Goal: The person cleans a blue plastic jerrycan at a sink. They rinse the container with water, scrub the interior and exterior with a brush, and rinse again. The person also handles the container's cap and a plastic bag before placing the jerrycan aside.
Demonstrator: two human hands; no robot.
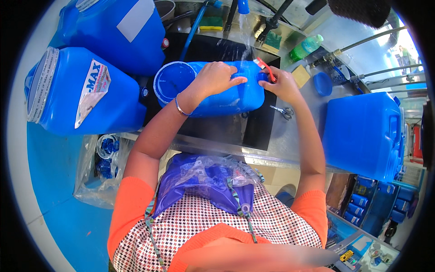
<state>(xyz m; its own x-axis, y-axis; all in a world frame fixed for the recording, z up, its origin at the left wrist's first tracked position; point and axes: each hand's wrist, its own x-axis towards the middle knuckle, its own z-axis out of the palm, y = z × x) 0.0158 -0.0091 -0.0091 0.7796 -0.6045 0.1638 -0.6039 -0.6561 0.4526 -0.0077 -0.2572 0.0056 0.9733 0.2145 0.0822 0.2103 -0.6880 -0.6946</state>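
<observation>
A blue plastic container [215, 102] lies on its side over the dark sink, its wide round opening [174, 81] facing up at the left. My left hand [217, 78] grips its upper side, thumb stretched across the plastic. At the right end, my right hand [282, 84] has its fingers closed around a small red-handled brush [271, 74] with pale bristles. Its thumb and fingertips are beside the container's blue cap [261, 77]. Water from a blue tap [244, 6] runs down onto the container near the brush.
Large blue containers [97, 99] crowd the left, and another blue container [362, 136] stands right. Scissors [284, 112], a blue lid [322, 84] and a green bottle [306, 47] rest on the metal counter [297, 145]. Sponges [211, 23] lie at the back.
</observation>
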